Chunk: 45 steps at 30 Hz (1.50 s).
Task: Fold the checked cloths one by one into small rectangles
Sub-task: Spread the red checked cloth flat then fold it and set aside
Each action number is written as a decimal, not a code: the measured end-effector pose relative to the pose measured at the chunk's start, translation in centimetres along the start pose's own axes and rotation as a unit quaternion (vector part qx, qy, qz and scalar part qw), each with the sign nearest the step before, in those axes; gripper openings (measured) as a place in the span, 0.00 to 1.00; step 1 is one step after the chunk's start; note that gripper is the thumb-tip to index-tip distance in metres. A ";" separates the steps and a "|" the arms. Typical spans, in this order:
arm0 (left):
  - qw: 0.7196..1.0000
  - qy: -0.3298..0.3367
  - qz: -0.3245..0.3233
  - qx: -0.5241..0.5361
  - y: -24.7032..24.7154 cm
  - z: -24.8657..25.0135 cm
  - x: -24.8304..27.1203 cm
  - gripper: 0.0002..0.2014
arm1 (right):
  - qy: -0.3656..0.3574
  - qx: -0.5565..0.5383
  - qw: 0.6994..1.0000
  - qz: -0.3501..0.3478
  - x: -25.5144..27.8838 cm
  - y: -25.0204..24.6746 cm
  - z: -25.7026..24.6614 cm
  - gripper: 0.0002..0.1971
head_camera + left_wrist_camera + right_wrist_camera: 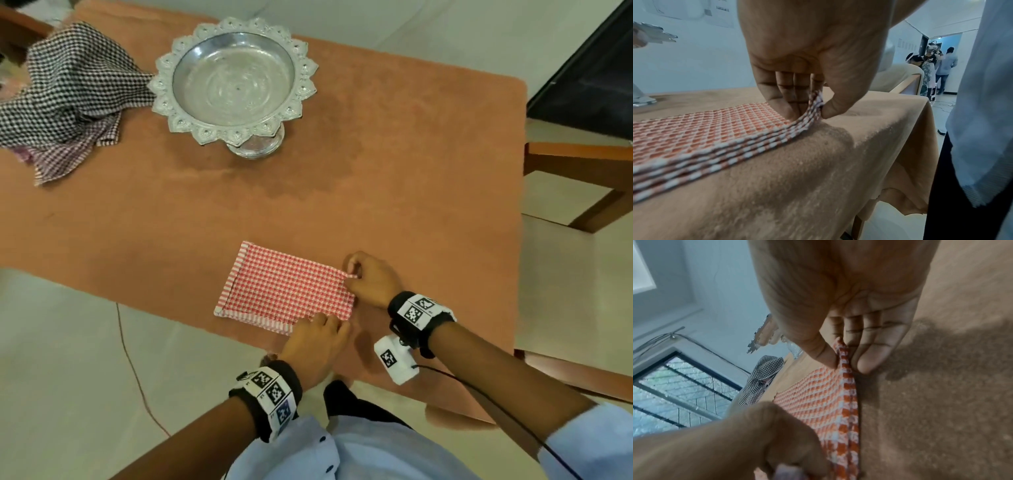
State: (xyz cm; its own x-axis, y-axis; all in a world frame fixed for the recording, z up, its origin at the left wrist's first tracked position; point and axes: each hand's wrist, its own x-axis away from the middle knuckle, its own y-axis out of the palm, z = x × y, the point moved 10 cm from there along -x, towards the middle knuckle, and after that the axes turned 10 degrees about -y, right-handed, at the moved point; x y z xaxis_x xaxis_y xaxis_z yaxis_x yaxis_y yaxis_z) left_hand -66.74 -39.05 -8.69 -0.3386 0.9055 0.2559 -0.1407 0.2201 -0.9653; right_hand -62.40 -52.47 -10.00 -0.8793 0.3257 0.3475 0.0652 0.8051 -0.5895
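A red-and-white checked cloth [287, 286] lies folded into a rectangle near the table's front edge. My left hand [320, 337] pinches its near right corner, thumb against fingers, as the left wrist view shows with the cloth [705, 134] lifted at that left hand [818, 107]. My right hand [364, 277] pinches the far right corner; in the right wrist view the cloth [818, 395] runs up between thumb and fingers of that right hand [844, 360]. A heap of unfolded checked cloths [65, 99], black-and-white and maroon, lies at the table's far left.
A silver pedestal tray [236, 82] with a scalloped rim stands at the back of the brown-covered table [411, 171], beside the cloth heap. A wooden chair [582, 178] is off the table's right side. A thin cable [137, 377] runs along the floor at the left.
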 end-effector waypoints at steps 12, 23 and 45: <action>0.811 -0.222 0.178 0.512 -3.8 -11.7 5.8 0.17 | 0.029 -0.103 0.994 0.037 -4.5 0.4 -7.2 0.06; 0.592 -0.441 0.187 0.648 2.1 -23.2 10.3 0.18 | -0.002 0.023 0.994 -0.106 -12.7 8.1 -15.7 0.06; 0.732 -0.407 0.111 0.535 2.9 -26.3 9.7 0.05 | -0.165 0.144 0.976 0.014 -9.9 6.7 -14.5 0.18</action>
State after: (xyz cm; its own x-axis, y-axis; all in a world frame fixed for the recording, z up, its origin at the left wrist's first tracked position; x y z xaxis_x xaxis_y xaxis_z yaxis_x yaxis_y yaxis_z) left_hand -45.90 -20.11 -10.37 -0.8446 0.2644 0.4655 -0.4987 -0.7049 -0.5044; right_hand -46.40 -43.16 -6.83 -0.9862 0.1296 0.1028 -0.0024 0.6104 -0.7921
